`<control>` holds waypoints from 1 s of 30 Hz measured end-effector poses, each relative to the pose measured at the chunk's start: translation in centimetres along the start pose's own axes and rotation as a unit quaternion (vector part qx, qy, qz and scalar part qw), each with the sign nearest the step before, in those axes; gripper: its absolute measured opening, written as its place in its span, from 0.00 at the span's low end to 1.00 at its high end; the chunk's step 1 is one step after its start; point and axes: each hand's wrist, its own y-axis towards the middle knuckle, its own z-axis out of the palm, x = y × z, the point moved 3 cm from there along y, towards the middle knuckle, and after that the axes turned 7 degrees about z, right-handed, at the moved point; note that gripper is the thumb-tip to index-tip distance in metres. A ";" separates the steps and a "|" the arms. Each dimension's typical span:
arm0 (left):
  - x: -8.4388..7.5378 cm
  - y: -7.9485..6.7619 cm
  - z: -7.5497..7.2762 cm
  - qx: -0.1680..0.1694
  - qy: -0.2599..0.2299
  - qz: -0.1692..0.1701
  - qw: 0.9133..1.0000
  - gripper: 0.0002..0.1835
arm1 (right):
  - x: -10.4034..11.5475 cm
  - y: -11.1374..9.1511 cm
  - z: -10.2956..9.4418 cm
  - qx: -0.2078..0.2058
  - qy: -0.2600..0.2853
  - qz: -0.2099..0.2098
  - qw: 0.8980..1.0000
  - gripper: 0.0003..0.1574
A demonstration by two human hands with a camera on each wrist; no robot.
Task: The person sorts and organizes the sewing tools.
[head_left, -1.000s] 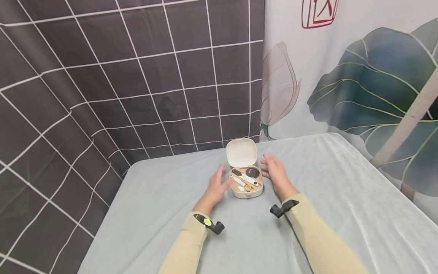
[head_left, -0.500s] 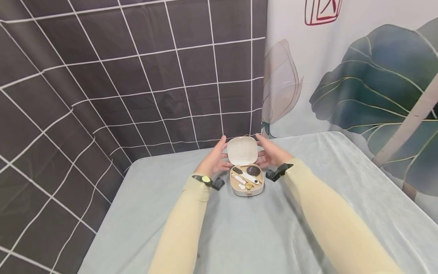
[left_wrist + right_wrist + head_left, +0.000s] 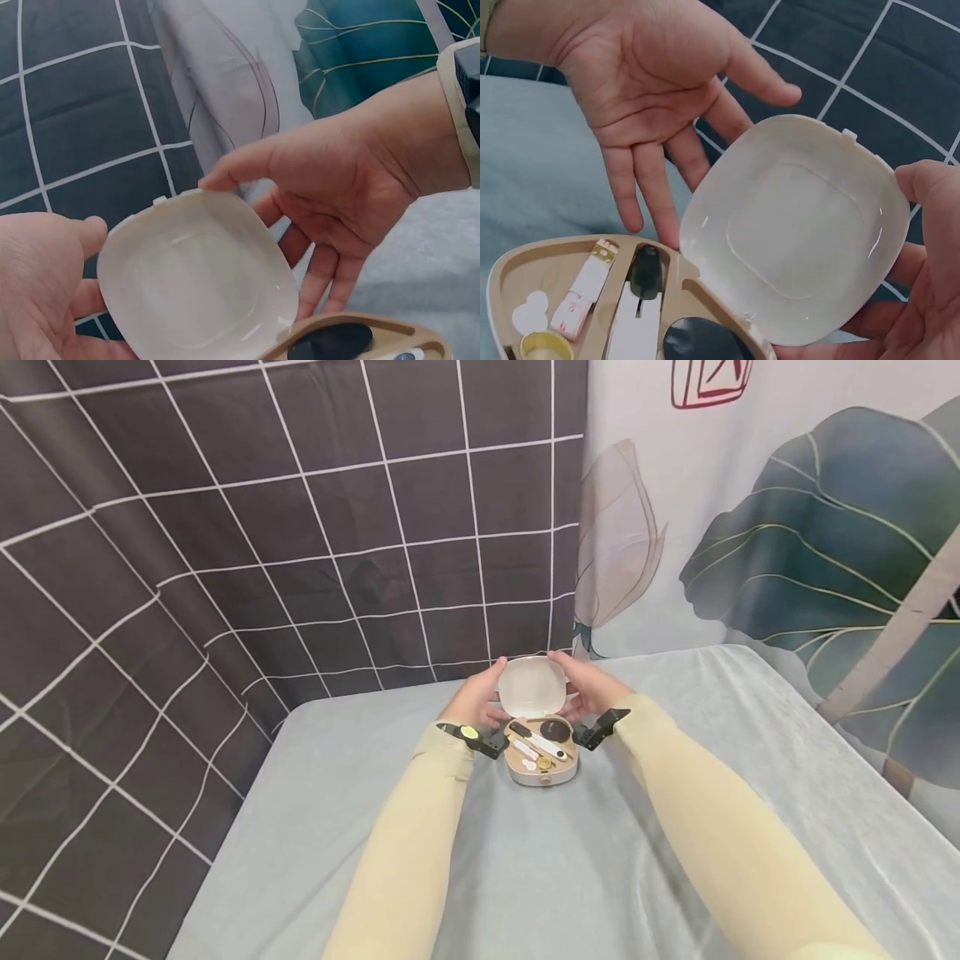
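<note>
A small cream sewing box (image 3: 543, 779) stands on the cloth with its lid (image 3: 532, 687) raised. My left hand (image 3: 474, 697) is at the lid's left side. In the right wrist view that hand's fingers (image 3: 652, 184) are straight, partly behind the lid, and the thumb stands off the rim. On the other side, my right hand (image 3: 592, 687) has its thumb tip on the lid's rim and fingers behind it. Inside the tan tray (image 3: 551, 259) lie a white tool with a black end (image 3: 640, 307), a folded tape measure (image 3: 585, 289), a dark oval piece (image 3: 705, 341) and a yellow ring (image 3: 546, 346).
A pale blue-grey cloth (image 3: 375, 760) covers the table. Just behind the box hangs a dark curtain with white grid lines (image 3: 322, 527). To its right is a white hanging with a painted leaf (image 3: 832, 543). Both wrists carry black camera mounts.
Both hands have moved from beside the box up to the sides of its raised lid, then closed in on it. The right thumb now touches the rim. The box stays in place.
</note>
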 end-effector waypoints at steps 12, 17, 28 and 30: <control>1.4 0.1 -0.6 -0.022 -0.014 0.067 0.997 0.39 | -0.4 -0.1 0.4 -0.010 -0.005 -0.077 0.997 0.46; 1.9 0.2 -0.8 -0.026 -0.011 0.107 0.994 0.36 | -0.6 0.2 0.4 -0.028 -0.004 -0.109 0.994 0.45; 3.8 0.2 -1.5 0.027 0.026 0.208 0.977 0.26 | -2.2 -0.1 0.4 0.000 -0.054 -0.255 0.965 0.32; 4.1 -0.2 -1.7 0.043 0.042 0.227 0.972 0.26 | -2.7 -0.4 0.4 0.013 -0.065 -0.287 0.956 0.31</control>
